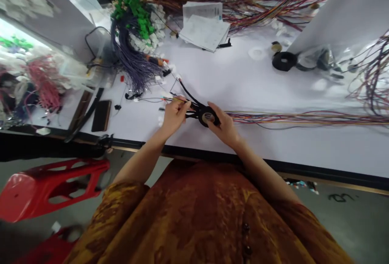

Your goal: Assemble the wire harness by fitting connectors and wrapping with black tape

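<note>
My right hand (224, 125) is closed around a roll of black tape (204, 117), with fingers on its rim and the thumb near its core. To its left, my left hand (175, 116) pinches a bundle of thin wires and black sleeved branches (192, 113) where they meet the roll. One black sleeved branch (187, 90) sticks up and away from the hands. From beneath my right hand a long run of coloured wires (291, 118) stretches along the table to the right. Thin wire ends with small connectors (164, 99) lie beyond my left fingers.
Purple wires (130, 59) with green and white connectors are heaped at the back left. Papers (205, 31) lie at the back middle beside more coloured wires. Another black tape roll (284, 61) lies back right. A phone (101, 116) is near the front edge; a red stool (27, 191) stands below.
</note>
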Tool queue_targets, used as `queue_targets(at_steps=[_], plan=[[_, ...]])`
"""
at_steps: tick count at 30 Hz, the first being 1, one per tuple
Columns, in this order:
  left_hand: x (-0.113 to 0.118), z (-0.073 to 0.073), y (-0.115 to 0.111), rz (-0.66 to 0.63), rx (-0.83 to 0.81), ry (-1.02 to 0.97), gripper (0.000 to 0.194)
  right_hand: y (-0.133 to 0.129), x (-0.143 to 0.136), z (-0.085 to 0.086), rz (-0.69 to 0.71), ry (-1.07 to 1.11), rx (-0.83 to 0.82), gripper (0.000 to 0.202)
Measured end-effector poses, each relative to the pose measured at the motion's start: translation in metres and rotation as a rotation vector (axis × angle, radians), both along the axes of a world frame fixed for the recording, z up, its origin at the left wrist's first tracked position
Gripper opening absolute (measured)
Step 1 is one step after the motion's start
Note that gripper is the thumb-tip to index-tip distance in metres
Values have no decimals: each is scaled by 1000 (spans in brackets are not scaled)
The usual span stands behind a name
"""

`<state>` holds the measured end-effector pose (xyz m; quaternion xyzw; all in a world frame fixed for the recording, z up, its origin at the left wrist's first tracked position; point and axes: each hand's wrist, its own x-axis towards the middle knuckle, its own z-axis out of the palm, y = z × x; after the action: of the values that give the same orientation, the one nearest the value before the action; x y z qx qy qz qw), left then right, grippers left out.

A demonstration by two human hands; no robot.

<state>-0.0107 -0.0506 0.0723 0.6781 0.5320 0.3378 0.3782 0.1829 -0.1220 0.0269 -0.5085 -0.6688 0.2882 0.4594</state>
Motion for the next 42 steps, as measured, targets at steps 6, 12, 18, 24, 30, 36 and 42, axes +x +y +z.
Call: queue_targets(at_steps=[6, 12, 18, 24, 30, 36, 42], plan=[[3, 15, 7, -127, 32, 71, 25, -20, -24, -5, 14, 24, -61, 53], [19, 31, 12, -269, -9, 246, 16, -29, -68, -7, 120, 258, -350, 64], [17, 23, -2, -347, 210, 409, 16, -7, -39, 14, 93, 290, -427, 16], [-4, -6, -29, -626, 444, 525, 20, 50, -11, 21, -64, 424, -721, 35], [-14, -29, -19, -289, 282, 125, 21, 61, -10, 15, -124, 477, -729, 48], [0, -16, 8, -122, -69, 0, 26, -4, -11, 15, -156, 269, -379, 58], [19, 23, 25, -283, 47, 368, 28, -38, -61, -11, -7, 350, -367, 54]])
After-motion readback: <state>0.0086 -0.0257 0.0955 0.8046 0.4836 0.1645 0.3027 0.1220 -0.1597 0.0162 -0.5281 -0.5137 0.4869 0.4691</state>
